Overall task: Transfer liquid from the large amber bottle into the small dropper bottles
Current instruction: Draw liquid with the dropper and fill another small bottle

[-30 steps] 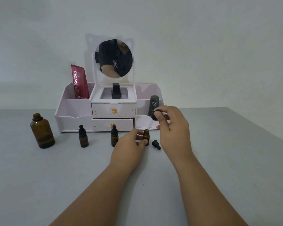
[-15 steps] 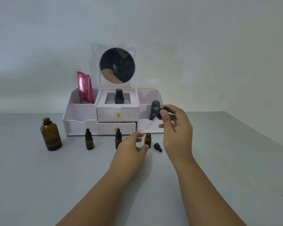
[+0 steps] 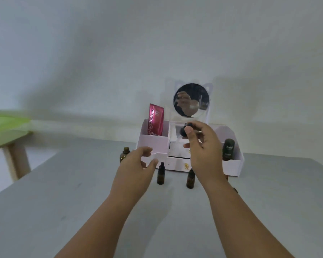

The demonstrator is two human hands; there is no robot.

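Observation:
The large amber bottle [image 3: 124, 154] stands uncapped on the grey table [image 3: 63, 211], partly hidden behind my left hand [image 3: 137, 165]. That hand hovers beside it with fingers spread and holds nothing. My right hand [image 3: 201, 146] pinches the black bulb of a dropper [image 3: 186, 129] raised above the table; its glass tube is blurred. Two small amber dropper bottles with black caps stand in front, one [image 3: 160, 174] between my hands and one [image 3: 191, 179] under my right wrist. A third small bottle is hidden behind my right forearm.
A white organiser with drawers [image 3: 177, 161] and a round mirror [image 3: 191, 100] stands at the back of the table. It holds a pink tube [image 3: 155, 120] and a dark green bottle [image 3: 228, 148]. A green table with a wooden leg [image 3: 7, 131] is at left.
The view has swung left. My left hand left the open small bottle and moved towards the large amber bottle. My right hand carried the dropper left and up.

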